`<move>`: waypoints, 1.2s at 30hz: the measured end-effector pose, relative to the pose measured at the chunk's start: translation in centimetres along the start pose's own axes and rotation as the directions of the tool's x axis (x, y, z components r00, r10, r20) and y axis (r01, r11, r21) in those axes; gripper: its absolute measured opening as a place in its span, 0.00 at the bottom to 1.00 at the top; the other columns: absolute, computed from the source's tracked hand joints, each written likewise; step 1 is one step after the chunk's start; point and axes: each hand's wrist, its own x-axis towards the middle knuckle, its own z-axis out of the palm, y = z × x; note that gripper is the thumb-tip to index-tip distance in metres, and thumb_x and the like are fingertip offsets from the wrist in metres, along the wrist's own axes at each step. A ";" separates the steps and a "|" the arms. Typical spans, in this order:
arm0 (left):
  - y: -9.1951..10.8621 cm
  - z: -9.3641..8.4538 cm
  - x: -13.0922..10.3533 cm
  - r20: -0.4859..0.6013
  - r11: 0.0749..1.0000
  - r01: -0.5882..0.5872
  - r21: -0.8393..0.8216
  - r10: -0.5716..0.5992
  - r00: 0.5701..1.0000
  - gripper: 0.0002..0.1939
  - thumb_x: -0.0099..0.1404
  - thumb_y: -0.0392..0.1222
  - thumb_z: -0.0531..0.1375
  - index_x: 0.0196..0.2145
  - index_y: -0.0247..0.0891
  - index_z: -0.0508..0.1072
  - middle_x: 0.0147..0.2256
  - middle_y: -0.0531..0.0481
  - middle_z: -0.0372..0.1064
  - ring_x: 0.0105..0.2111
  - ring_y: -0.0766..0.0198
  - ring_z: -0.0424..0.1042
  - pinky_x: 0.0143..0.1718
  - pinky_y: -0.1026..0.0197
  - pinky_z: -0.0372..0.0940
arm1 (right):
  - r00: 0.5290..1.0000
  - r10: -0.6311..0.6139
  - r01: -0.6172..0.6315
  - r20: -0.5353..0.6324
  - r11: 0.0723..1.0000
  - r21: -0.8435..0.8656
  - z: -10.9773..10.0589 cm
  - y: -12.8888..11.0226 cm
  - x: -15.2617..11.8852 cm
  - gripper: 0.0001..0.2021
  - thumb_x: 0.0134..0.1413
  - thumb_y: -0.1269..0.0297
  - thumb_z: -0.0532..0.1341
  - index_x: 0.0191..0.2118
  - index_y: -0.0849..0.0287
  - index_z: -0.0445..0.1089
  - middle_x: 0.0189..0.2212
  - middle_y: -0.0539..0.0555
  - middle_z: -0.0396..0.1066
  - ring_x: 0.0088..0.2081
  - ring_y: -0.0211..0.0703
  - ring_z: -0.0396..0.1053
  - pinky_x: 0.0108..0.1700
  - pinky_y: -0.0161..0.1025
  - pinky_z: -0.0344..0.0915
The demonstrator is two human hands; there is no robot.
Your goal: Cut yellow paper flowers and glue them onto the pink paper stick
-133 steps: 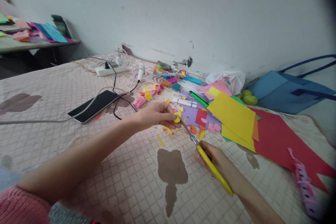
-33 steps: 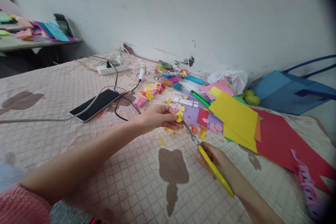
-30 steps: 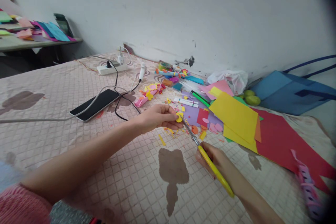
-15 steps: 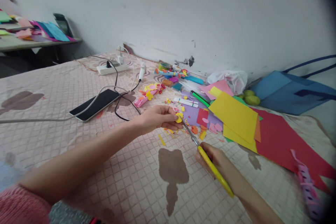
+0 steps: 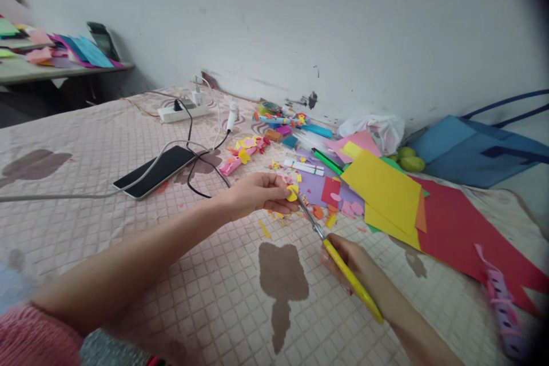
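Between the thumb and fingers of my left hand [image 5: 261, 193] is pinched a small yellow paper piece [image 5: 293, 192]. My right hand [image 5: 349, 260] grips yellow-handled scissors [image 5: 351, 279], their metal blades pointing up and left. The blade tips meet the right edge of the yellow piece; whether they are parted there is too small to tell. Below and beyond the hands lie paper scraps, among them an orange cutout [image 5: 318, 212] and pink cutouts [image 5: 351, 208].
Yellow sheets [image 5: 381, 194] overlap a large red sheet [image 5: 467, 234] on the right. Left of my hands lie a black phone-like slab [image 5: 156, 171], a power strip [image 5: 182, 113] and loose cables. A glue gun [image 5: 232, 116] stands farther back. A blue bag [image 5: 476, 148] leans by the wall.
Almost nothing differs. The scissors and the yellow piece have shifted very slightly at the cutting point, and both hands keep their hold.
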 end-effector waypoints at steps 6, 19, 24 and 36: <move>-0.5 0.5 0.0 -0.056 0.999 0.007 -0.051 -0.009 0.998 0.08 0.56 0.35 0.63 0.27 0.31 0.65 0.27 0.44 0.75 0.30 0.65 0.75 0.36 0.63 0.68 | 1.000 -0.005 0.005 0.005 1.000 -0.018 0.3 0.2 -0.1 0.12 0.49 0.56 0.57 0.23 0.57 0.59 0.17 0.44 0.54 0.17 0.31 0.49 0.16 0.29 0.49; -0.9 1.0 0.0 -0.066 0.996 -0.008 -0.091 0.002 0.998 0.09 0.56 0.36 0.63 0.28 0.33 0.64 0.28 0.45 0.75 0.30 0.64 0.75 0.36 0.62 0.68 | 1.000 0.002 -0.002 -0.006 0.999 0.036 0.2 0.3 0.0 0.16 0.49 0.50 0.56 0.23 0.57 0.60 0.14 0.44 0.54 0.16 0.32 0.51 0.17 0.30 0.50; -0.8 1.0 -0.1 -0.085 0.997 -0.023 -0.071 0.016 0.996 0.08 0.58 0.36 0.62 0.28 0.33 0.64 0.27 0.45 0.75 0.29 0.64 0.76 0.35 0.62 0.68 | 1.000 0.013 -0.013 -0.010 1.000 0.007 0.2 0.2 -0.1 0.16 0.49 0.50 0.56 0.23 0.57 0.60 0.15 0.44 0.54 0.16 0.31 0.51 0.16 0.29 0.50; -1.2 1.7 -0.3 -0.067 0.996 -0.024 -0.083 0.019 0.998 0.10 0.57 0.35 0.62 0.25 0.33 0.62 0.28 0.45 0.75 0.29 0.65 0.75 0.35 0.62 0.68 | 1.000 0.018 -0.018 -0.002 0.998 0.054 0.6 0.1 -0.5 0.11 0.51 0.57 0.55 0.26 0.57 0.57 0.19 0.44 0.54 0.17 0.30 0.47 0.15 0.28 0.49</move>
